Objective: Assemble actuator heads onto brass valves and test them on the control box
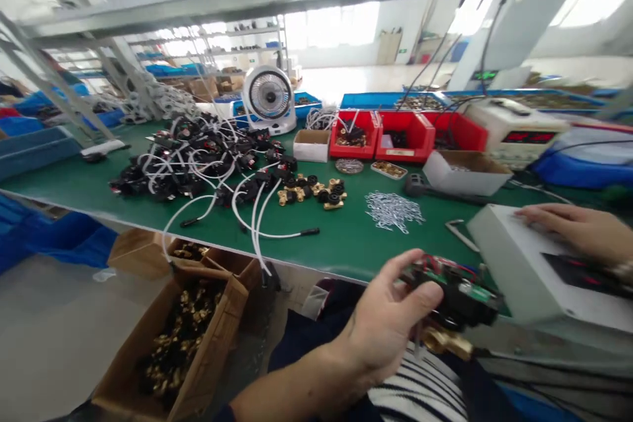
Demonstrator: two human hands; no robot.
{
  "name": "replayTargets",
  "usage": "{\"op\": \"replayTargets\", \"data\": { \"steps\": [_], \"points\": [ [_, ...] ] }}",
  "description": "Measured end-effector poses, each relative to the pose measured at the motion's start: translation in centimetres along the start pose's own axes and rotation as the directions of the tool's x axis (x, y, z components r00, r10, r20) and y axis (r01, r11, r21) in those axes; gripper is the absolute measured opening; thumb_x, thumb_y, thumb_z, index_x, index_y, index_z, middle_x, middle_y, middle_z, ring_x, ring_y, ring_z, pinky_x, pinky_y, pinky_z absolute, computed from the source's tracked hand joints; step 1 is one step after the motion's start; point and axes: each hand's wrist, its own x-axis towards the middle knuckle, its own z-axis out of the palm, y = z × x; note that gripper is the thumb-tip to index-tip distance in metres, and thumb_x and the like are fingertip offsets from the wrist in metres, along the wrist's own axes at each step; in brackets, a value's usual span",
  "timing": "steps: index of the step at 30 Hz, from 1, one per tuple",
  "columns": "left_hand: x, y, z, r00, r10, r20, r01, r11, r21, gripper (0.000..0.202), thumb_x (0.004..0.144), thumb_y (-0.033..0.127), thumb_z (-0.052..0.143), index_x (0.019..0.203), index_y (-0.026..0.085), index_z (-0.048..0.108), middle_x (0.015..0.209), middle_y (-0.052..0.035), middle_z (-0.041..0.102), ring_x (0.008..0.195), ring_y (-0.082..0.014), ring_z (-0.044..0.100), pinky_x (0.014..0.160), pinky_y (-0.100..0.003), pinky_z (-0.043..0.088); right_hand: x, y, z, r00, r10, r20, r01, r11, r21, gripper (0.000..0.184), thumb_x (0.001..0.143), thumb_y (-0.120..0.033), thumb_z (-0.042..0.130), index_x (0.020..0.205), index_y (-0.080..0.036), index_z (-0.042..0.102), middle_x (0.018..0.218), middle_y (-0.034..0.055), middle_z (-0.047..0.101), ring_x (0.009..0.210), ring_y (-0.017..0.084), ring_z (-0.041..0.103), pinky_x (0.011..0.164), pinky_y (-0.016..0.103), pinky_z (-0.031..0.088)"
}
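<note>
My left hand (383, 323) is closed around a black valve assembly (465, 300) with a green circuit board and red wires, thumb on its near side. Below the black body a brass fitting (448, 343) sticks out, close to a dark cable running right. My right hand (578, 227) lies on top of a grey metal box (514, 244), fingers stretched toward its left edge and holding nothing. Beside the dark panel (578, 270) of that box are my palm and wrist. Left of the box a bent hex key (462, 236) lies on the green bench (336, 244).
Black assemblies with white cables (198, 151) are heaped at left, near brass fittings (332, 194) and a pile of small metal pins (393, 211). Behind stand a fan (270, 97), red bins (403, 145) and a power supply (514, 128). Below sits a carton (217, 343) of brass parts.
</note>
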Motion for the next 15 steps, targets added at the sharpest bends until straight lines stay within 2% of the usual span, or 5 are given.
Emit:
{"op": "replayTargets", "data": {
  "steps": [1, 2, 4, 9, 15],
  "points": [
    [-0.2, 0.1, 0.0, 1.0, 0.017, -0.005, -0.016, 0.999, 0.032, 0.081, 0.056, 0.031, 0.096, 0.127, 0.016, 0.06, 0.109, -0.0098, 0.072, 0.091, -0.0174, 0.068, 0.087, -0.029, 0.05, -0.2, -0.2, -0.4, 0.992, 0.093, 0.084, -0.098, 0.994, 0.048, 0.037, 0.073, -0.059, 0.073, 0.052, -0.028, 0.072, 0.069, 0.0165, 0.073, 0.056, 0.024, 0.058, 0.066, 0.049, 0.043],
    [-0.4, 0.2, 0.0, 1.0, 0.027, -0.01, -0.026, 0.997, 0.073, 0.075, 0.06, 0.029, 0.094, 0.126, 0.015, 0.06, 0.113, -0.0112, 0.072, 0.092, -0.0186, 0.069, 0.086, -0.03, 0.052, -0.5, -0.4, -0.5, 0.989, 0.09, 0.119, -0.106, 0.986, 0.131, 0.034, 0.069, -0.057, 0.076, 0.055, -0.026, 0.073, 0.068, 0.0154, 0.073, 0.058, 0.025, 0.058, 0.068, 0.048, 0.043],
    [-0.7, 0.5, 0.0, 1.0, -0.006, 0.012, 0.004, 0.989, 0.147, 0.063, 0.068, 0.027, 0.089, 0.124, 0.011, 0.062, 0.113, -0.0131, 0.073, 0.095, -0.0205, 0.07, 0.085, -0.03, 0.053, -0.9, -0.6, -0.3, 0.987, 0.092, 0.129, -0.109, 0.985, 0.134, 0.037, 0.065, -0.059, 0.074, 0.058, -0.023, 0.073, 0.065, 0.0118, 0.071, 0.059, 0.022, 0.057, 0.067, 0.043, 0.045],
    [-1.2, 0.9, 0.0, 0.999, -0.047, 0.004, 0.046, 0.982, 0.182, 0.05, 0.081, 0.03, 0.079, 0.123, 0.011, 0.06, 0.106, -0.0129, 0.075, 0.089, -0.0215, 0.073, 0.076, -0.028, 0.057, -1.2, 0.8, 0.4, 0.986, 0.078, 0.149, -0.096, 0.988, 0.119, 0.036, 0.072, -0.053, 0.067, 0.072, -0.018, 0.075, 0.071, 0.0063, 0.072, 0.063, 0.016, 0.056, 0.066, 0.031, 0.047],
    [-1.4, 0.8, -0.1, 0.998, -0.06, 0.007, 0.058, 0.984, 0.167, 0.046, 0.089, 0.043, 0.07, 0.12, 0.011, 0.063, 0.101, -0.0139, 0.077, 0.091, -0.0238, 0.074, 0.082, -0.034, 0.059, -1.1, 1.8, 0.5, 0.984, 0.038, 0.173, -0.065, 0.986, 0.153, 0.035, 0.076, -0.05, 0.066, 0.08, -0.017, 0.076, 0.076, 0.0053, 0.073, 0.065, 0.014, 0.056, 0.066, 0.027, 0.048]
  ]
}}
